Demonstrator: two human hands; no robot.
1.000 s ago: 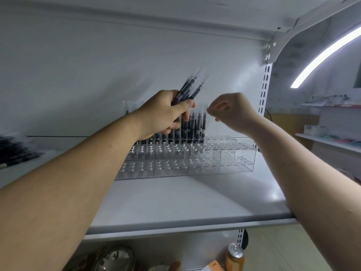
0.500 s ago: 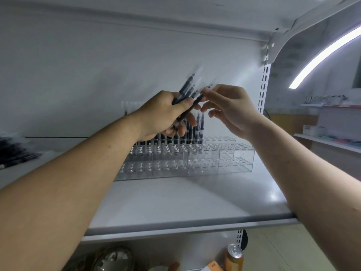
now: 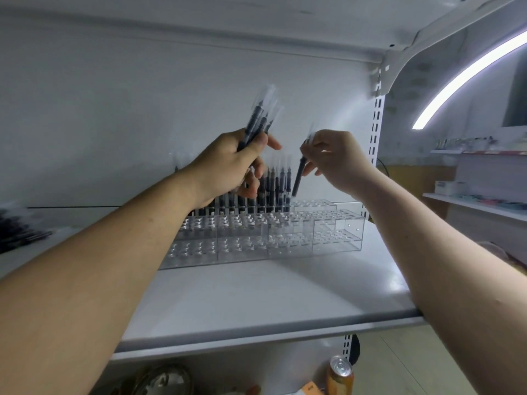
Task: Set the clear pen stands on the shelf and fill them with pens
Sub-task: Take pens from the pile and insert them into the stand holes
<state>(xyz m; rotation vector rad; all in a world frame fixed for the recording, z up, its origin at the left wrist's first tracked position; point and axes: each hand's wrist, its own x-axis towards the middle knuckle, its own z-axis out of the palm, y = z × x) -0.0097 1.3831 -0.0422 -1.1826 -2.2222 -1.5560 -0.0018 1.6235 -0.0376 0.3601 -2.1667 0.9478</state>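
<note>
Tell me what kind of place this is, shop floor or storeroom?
Most likely a stationery shop's display aisle. The white metal shelf sits against a slotted upright, clear pen stands on it hold a back row of pens, and stocked shelves stand at the far right below a light strip.

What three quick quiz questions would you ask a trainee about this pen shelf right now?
1. True or false: the right hand pinches a single pen over the clear pen stands.
2. Which row of the stands holds pens? A back, B middle, C front.
3. Fill in: the left hand grips a ____ of pens.
Key: 1 true. 2 A. 3 bundle.
</note>
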